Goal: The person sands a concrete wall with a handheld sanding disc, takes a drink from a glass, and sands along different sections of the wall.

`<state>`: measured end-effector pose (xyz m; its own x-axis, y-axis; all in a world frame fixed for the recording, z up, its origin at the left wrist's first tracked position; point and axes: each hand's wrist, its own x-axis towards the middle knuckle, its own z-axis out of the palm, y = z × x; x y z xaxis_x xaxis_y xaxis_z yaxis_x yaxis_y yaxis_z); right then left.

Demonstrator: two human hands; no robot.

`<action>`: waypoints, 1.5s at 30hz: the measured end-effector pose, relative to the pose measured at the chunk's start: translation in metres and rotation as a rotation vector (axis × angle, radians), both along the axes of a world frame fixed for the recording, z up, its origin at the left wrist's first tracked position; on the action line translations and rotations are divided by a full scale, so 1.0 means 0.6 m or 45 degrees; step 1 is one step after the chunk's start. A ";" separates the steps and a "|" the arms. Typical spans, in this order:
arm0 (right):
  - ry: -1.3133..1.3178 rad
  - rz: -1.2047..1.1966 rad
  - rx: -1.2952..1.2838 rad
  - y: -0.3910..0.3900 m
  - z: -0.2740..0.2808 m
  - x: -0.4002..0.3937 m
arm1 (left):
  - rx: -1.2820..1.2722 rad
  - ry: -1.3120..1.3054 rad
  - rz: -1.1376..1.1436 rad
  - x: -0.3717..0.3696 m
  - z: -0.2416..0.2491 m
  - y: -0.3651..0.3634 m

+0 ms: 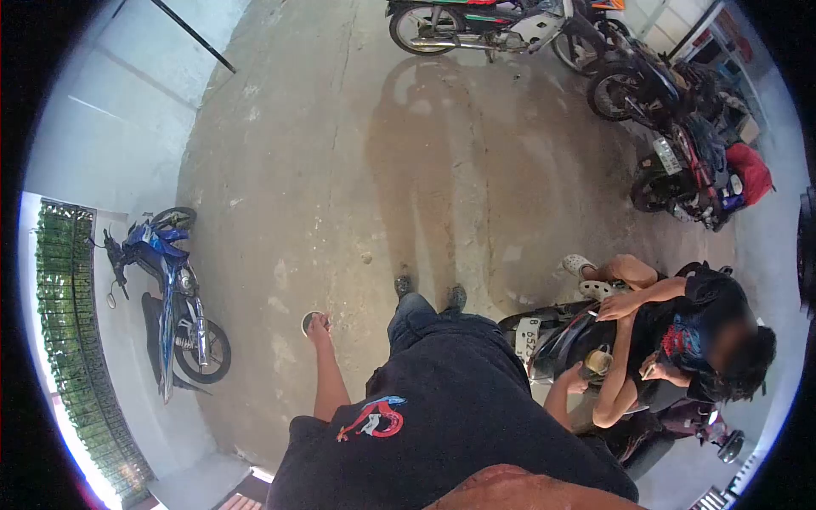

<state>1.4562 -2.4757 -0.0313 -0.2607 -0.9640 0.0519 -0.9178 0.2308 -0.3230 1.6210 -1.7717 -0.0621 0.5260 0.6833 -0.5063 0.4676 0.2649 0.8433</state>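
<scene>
My left hand (320, 325) is out to the left over the floor, its fingers closed on a small round object (309, 323) with a pale rim and dark middle. On the right, my right hand (576, 379) is closed at the side of a clear cup (598, 362) of light brown drink. The cup is beside the forearm of a seated person in a dark shirt (722, 297). That person's own hands are apart from mine; one holds a small white stick (592, 313), the other a thin pale item (649, 371).
The seated person is on a motorcycle (544, 340) close to my right side. A blue motorcycle (177, 297) stands by the left wall. More motorcycles (476, 38) are parked at the far end and right. The concrete floor (340, 170) stretches ahead.
</scene>
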 end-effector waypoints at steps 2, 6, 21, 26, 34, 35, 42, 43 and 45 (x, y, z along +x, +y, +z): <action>0.289 -0.061 -0.090 0.025 -0.013 -0.018 | -0.009 0.042 -0.010 -0.010 -0.001 -0.005; 0.210 -0.164 -0.007 0.069 -0.003 -0.040 | -0.047 0.027 -0.022 -0.039 0.003 -0.013; -0.448 2.378 0.857 0.417 0.135 0.303 | 0.105 -0.339 -0.286 -0.067 0.144 -0.116; -0.281 2.847 1.102 0.655 0.162 0.263 | 0.122 -0.336 -0.392 -0.194 0.199 -0.115; 0.477 2.186 2.828 0.996 0.189 -0.042 | 0.391 -0.299 -0.226 -0.551 0.289 0.010; 0.549 2.237 2.826 1.021 0.192 -0.061 | 0.370 -0.241 -0.210 -0.582 0.299 0.023; 1.181 2.810 2.717 1.212 0.208 -0.237 | 0.587 -0.330 0.224 -0.802 0.315 0.124; 1.265 2.876 2.670 1.235 0.214 -0.254 | 0.597 -0.315 0.238 -0.822 0.316 0.134; 1.321 2.872 2.712 1.277 0.217 -0.286 | 0.584 -0.194 0.367 -0.854 0.315 0.153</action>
